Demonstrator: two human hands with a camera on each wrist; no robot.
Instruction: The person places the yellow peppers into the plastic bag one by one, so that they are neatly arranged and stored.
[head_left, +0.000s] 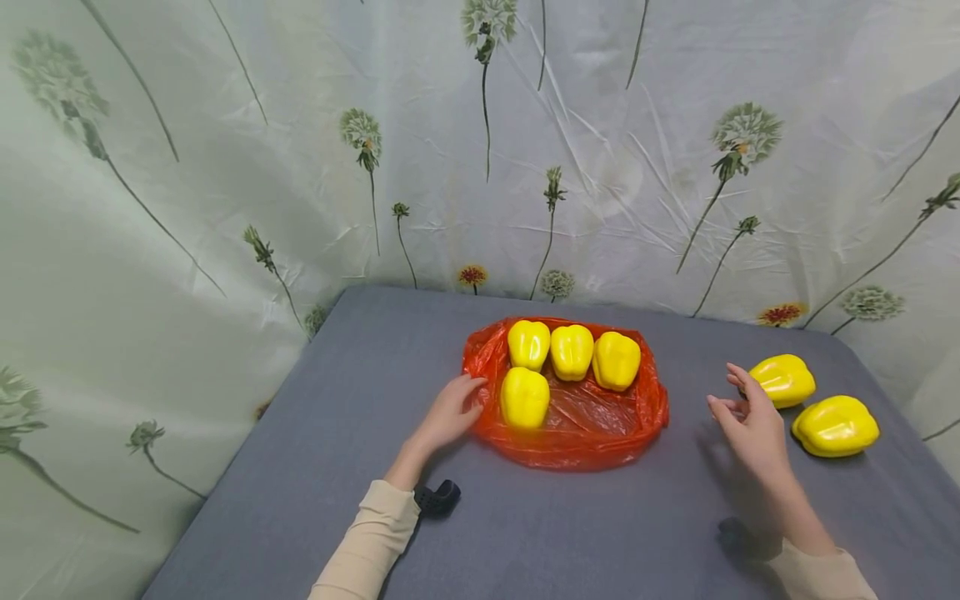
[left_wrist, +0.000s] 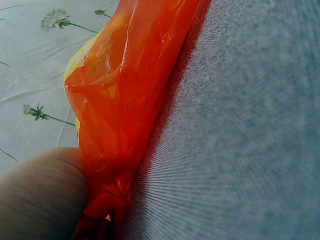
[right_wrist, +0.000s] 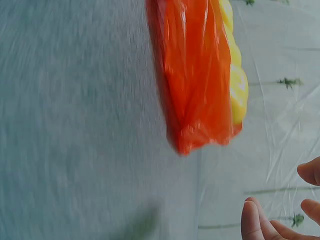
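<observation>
We appear to be gathering yellow bell peppers into a red plastic bag (head_left: 592, 454), caught between one pepper and the next. Our left grip (head_left: 447, 414) pinches the bag's left edge, while our right grip (head_left: 752, 425) is released, its fingers loosely bent around nothing, just beside the farther loose pepper (head_left: 782, 381). In the bag we have a back row of three, left (head_left: 528, 346), middle (head_left: 572, 352) and right (head_left: 617, 361), with the front pepper (head_left: 525, 400) at the left. The nearer loose pepper (head_left: 835, 427) lies with its neighbour to the right of the bag on the gray desk (head_left: 570, 533). The next move, we judge, calls for closing the right grip around a loose pepper and carrying it left into the bag's bare front-right part. Both loose ones lie on their sides, long axes roughly left to right; we cannot tell which ends bear the stems. The bag stretches left to right, its mouth facing up.
</observation>
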